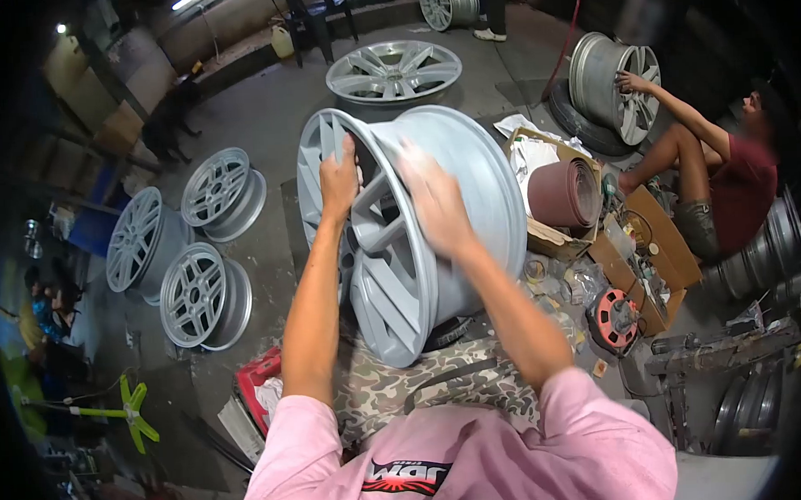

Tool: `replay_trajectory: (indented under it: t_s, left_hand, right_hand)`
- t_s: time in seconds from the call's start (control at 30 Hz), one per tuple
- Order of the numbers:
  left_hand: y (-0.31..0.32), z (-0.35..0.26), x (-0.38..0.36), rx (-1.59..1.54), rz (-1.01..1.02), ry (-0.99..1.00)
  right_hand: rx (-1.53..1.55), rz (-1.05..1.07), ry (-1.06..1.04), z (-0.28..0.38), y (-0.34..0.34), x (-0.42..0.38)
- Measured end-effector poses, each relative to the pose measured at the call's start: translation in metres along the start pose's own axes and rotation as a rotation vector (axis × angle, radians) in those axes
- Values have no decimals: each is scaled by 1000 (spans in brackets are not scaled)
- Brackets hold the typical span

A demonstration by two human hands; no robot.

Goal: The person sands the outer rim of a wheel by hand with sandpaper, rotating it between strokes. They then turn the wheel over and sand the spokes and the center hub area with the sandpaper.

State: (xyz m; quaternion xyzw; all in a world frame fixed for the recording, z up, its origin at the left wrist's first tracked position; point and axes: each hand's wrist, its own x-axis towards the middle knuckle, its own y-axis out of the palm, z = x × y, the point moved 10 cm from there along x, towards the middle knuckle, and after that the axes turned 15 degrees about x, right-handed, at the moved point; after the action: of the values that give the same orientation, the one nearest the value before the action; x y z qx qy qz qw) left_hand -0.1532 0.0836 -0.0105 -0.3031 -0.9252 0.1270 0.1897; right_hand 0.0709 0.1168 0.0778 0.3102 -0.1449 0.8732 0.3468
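Note:
A large grey alloy wheel rim [497, 201] stands on its edge in front of me, its spoked face turned left. My left hand [337, 181] is closed around a spoke near the top of that face. On the upper outside of the barrel, by the lip, lies my right hand [436, 199], smeared by motion. Its fingers point away from me. Whether something is under them is hidden. Camouflage cloth [371, 390] covers my lap below the rim.
Another rim [394, 71] lies flat ahead; several more stand left, including a five-spoke rim [194, 293]. To the right are a brown abrasive roll [563, 194] in a box, a cardboard box [655, 248], and a red reel [615, 323]. A seated person [737, 182] touches another rim [603, 89].

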Motion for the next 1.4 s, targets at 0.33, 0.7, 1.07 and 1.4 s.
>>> replay_trajectory:
  t_s: [0.33,0.7,1.07,1.4]
  left_hand:
    - [-51,-23,-44,303,-323,242]
    - [-32,241,-235,600,-13,-199]
    - [-28,241,-217,688,302,-147]
    - [-17,180,-246,801,345,-98]
  right_hand:
    - [-438,38,175,33,-72,-269]
    - [-33,-641,742,-134,-116,-382]
    - [-97,-642,704,-132,-122,-338]
    - [-211,-431,680,-88,-200,-205]
